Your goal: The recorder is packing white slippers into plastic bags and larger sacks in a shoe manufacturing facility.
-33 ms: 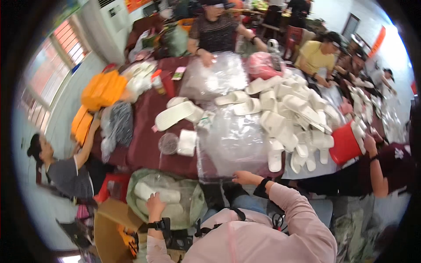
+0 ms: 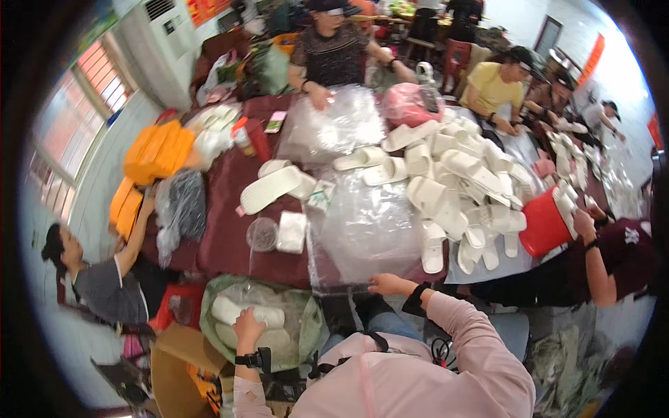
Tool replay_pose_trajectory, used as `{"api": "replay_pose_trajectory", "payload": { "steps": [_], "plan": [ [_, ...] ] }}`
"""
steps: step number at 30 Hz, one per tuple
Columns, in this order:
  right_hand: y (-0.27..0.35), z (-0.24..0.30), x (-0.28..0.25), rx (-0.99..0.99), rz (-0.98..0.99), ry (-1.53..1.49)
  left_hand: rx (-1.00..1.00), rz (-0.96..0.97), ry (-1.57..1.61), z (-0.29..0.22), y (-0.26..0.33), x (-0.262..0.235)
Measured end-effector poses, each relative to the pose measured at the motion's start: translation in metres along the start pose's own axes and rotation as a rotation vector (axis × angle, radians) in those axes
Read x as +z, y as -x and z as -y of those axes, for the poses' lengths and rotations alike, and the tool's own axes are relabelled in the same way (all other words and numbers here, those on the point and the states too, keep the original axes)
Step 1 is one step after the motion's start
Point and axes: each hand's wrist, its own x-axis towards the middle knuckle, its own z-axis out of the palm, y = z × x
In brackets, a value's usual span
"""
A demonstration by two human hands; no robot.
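Observation:
My left hand [image 2: 249,326] reaches into a green woven sack [image 2: 209,301] below the table edge. Its fingers are slightly apart and touch a white slipper [image 2: 270,318] that lies there with others in clear wrapping. At the table's near edge, my right hand [image 2: 391,284] has its fingers together on the border of a clear plastic bag [image 2: 366,237]. This bag lies flat among a stack of similar sheets. To its right is a large heap of white slippers [image 2: 446,202]. Several more slippers [image 2: 270,190] rest left of the bags.
A white packet [image 2: 291,233] and a round clear tub [image 2: 263,235] stand on the dark red tablecloth [image 2: 223,216]. Orange bundles [image 2: 159,152] lie at the left. A co-worker at right holds a red bucket [image 2: 546,224]. A cardboard box [image 2: 171,369] stands beside the sack. Other people surround the table.
The whole view has shifted slightly, with the table's contents appearing a little further left and the far side sharper. Both my hands stay in nearly the same places.

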Motion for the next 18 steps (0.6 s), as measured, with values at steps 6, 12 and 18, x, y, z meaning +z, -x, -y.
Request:
{"api": "replay_pose_trajectory", "payload": {
  "steps": [6,12,18],
  "plan": [
    [0.029,-0.044,-0.035,0.047,-0.178,-0.079,0.360,0.065,0.093,-0.103,-0.039,0.003],
    [0.030,-0.072,-0.094,0.180,-0.373,-0.222,0.704,0.146,0.073,-0.198,-0.059,0.032],
    [0.040,-0.115,-0.168,0.216,-0.746,-0.339,0.919,0.096,-0.032,-0.277,-0.082,0.072]
  ]
}}
